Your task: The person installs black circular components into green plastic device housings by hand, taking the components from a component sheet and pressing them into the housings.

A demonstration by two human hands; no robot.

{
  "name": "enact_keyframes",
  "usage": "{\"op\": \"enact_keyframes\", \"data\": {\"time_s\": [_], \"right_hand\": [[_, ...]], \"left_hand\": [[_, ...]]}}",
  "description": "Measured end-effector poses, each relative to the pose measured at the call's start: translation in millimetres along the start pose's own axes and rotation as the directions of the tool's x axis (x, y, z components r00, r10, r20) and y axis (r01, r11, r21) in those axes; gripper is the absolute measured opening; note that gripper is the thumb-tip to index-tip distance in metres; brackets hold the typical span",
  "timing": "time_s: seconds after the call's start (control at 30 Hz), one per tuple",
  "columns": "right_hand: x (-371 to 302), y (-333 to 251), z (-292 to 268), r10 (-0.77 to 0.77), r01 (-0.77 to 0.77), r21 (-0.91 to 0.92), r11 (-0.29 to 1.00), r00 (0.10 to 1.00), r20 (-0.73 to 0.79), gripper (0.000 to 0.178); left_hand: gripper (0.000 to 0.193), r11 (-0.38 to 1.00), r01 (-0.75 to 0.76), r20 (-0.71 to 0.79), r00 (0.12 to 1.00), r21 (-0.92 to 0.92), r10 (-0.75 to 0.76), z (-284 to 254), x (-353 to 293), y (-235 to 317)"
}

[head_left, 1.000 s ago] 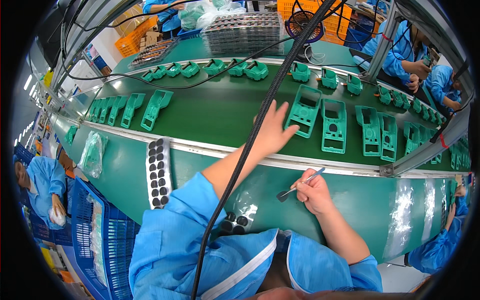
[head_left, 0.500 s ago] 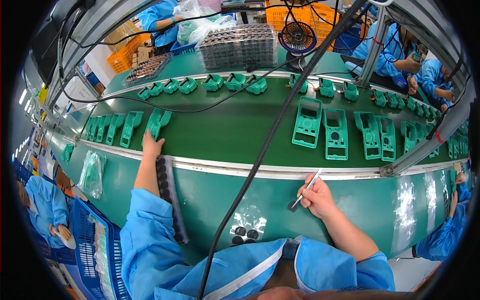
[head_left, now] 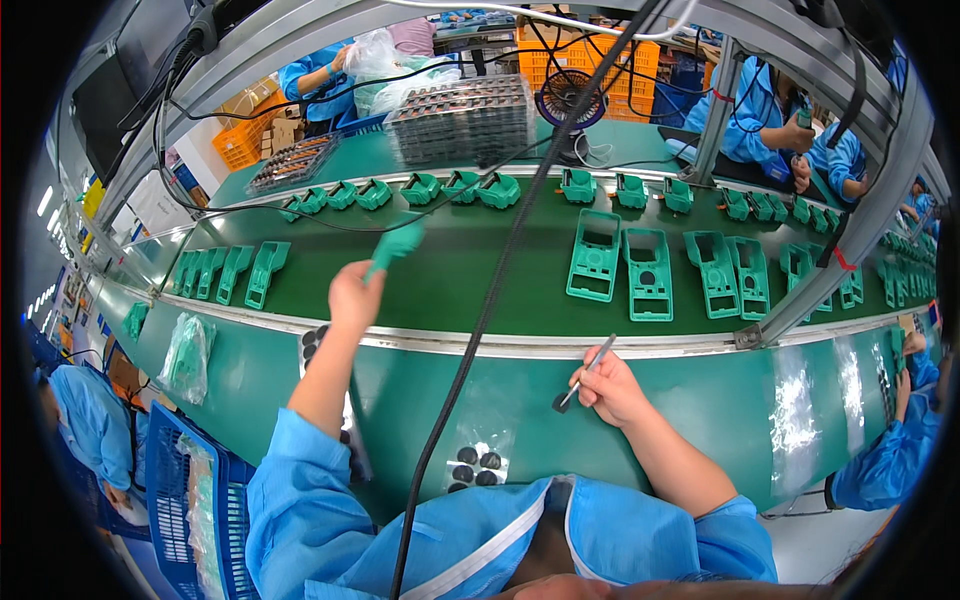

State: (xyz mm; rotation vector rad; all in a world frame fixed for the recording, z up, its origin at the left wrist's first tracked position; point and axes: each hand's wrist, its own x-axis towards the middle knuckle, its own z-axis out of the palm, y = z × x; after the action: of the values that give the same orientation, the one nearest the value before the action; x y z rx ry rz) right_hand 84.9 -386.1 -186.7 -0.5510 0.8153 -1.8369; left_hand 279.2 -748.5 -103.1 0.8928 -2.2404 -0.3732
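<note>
Green housing | pinched in left hand fingers | above belt

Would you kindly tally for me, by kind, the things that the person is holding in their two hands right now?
Teal plastic part, in the left hand raised over the belt: 1
Thin metal tool, in the fingers of the right hand: 1
Total: 2
</note>
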Motion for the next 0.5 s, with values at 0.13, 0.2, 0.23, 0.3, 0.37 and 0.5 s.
{"op": "enact_keyframes", "data": {"time_s": [0.13,0.2,0.23,0.3,0.37,0.5], "right_hand": [[0,2,-2,-0.074,0.078,0.091,0.993,0.996,-0.040,0.008],[1,-4,-3,-0.106,0.110,0.069,0.991,0.993,-0.059,0.006],[1,-8,-3,-0.116,0.120,0.046,0.992,0.990,-0.079,0.006],[0,-17,-1,-0.158,0.160,0.011,0.987,0.984,-0.083,0.008],[-2,-30,9,-0.207,0.203,-0.042,0.978,0.971,-0.116,0.012],[-5,-47,13,-0.265,0.243,-0.170,0.955,0.956,-0.125,0.015]], "left_hand": [[0.029,0.920,-0.387,0.127,0.917,0.063,0.378,-8,-93,101],[0.033,0.891,-0.447,0.215,0.880,0.078,0.423,-3,-132,130],[0.033,0.883,-0.464,0.251,0.865,0.067,0.436,1,-147,141],[0.035,0.877,-0.478,0.292,0.846,0.047,0.446,9,-176,160],[0.042,0.878,-0.476,0.308,0.828,-0.054,0.468,7,-199,178],[0.043,0.858,-0.467,0.265,0.818,-0.215,0.511,-2,-193,178]]}}
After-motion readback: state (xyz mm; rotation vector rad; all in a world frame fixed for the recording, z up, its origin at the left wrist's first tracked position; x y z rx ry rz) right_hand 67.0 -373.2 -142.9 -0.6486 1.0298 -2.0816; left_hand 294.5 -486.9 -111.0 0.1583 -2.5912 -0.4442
